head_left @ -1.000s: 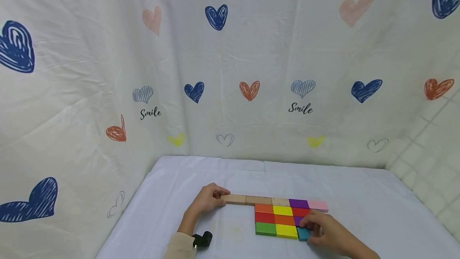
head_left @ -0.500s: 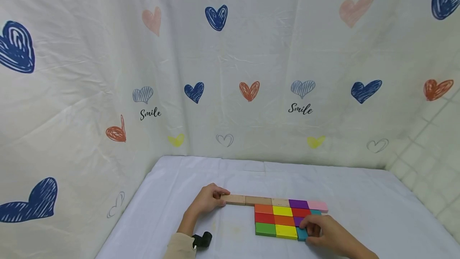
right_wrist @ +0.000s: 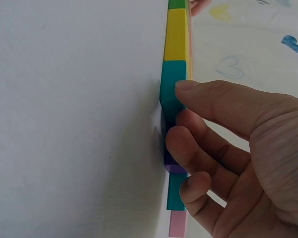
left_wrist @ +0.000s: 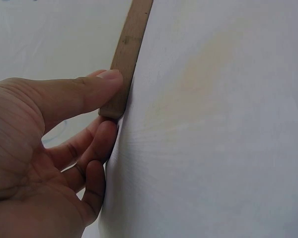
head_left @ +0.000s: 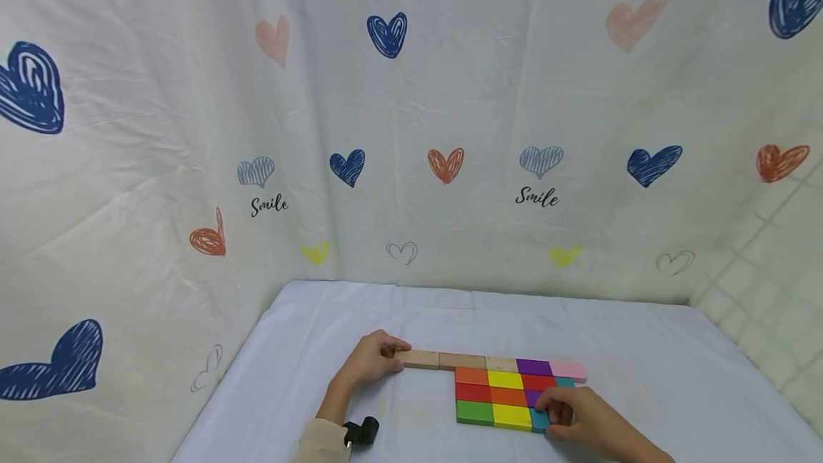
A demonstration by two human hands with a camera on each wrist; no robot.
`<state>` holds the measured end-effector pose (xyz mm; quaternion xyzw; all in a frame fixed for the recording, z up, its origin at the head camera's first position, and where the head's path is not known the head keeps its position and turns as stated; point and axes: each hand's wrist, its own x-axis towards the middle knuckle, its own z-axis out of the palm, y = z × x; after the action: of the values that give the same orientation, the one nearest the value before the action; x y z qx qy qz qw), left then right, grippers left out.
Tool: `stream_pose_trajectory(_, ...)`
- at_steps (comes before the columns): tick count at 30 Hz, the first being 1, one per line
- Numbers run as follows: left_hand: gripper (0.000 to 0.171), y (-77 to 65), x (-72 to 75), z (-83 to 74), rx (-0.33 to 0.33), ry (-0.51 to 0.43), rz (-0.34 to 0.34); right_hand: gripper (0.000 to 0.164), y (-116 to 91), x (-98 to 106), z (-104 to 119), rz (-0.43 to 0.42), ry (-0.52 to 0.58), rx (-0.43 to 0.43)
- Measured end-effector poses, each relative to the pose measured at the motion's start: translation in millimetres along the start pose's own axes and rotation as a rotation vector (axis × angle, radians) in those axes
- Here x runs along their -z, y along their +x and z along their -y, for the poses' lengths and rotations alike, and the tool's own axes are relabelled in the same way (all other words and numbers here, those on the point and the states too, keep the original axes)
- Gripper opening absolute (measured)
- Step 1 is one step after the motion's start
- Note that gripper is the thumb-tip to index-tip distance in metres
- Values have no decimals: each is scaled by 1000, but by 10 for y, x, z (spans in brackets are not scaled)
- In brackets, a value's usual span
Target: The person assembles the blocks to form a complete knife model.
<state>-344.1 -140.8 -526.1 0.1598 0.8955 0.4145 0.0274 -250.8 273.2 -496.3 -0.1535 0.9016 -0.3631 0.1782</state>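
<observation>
In the head view, my left hand [head_left: 369,361] pinches the left end of a plain wooden block [head_left: 421,359], the first in a back row that runs on to a purple block [head_left: 534,366] and a pink block [head_left: 569,371]. The left wrist view shows the thumb along that wooden block's [left_wrist: 126,49] edge, the other fingers curled at its end. My right hand [head_left: 591,416] holds a teal block [head_left: 539,420] at the near right corner of the coloured blocks. In the right wrist view, its thumb lies on the teal block [right_wrist: 173,84] and curled fingers sit at its end.
Next to the teal block lie a yellow block [head_left: 512,416] and a green block [head_left: 474,412]. Red, orange, yellow and purple blocks fill the rows behind. A white cloth [head_left: 308,334] covers the table; a heart-printed curtain [head_left: 476,91] hangs behind it.
My right hand has shifted slightly left with the teal block, which now sits against the yellow one. Another teal block behind the hand has come into view. My left hand holds its place.
</observation>
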Motion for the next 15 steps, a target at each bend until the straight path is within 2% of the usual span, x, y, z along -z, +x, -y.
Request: stream_pose_trajectory(15, 28, -7, 2, -14, 4, -13, 3, 28, -1, -7, -24, -13, -8, 13)
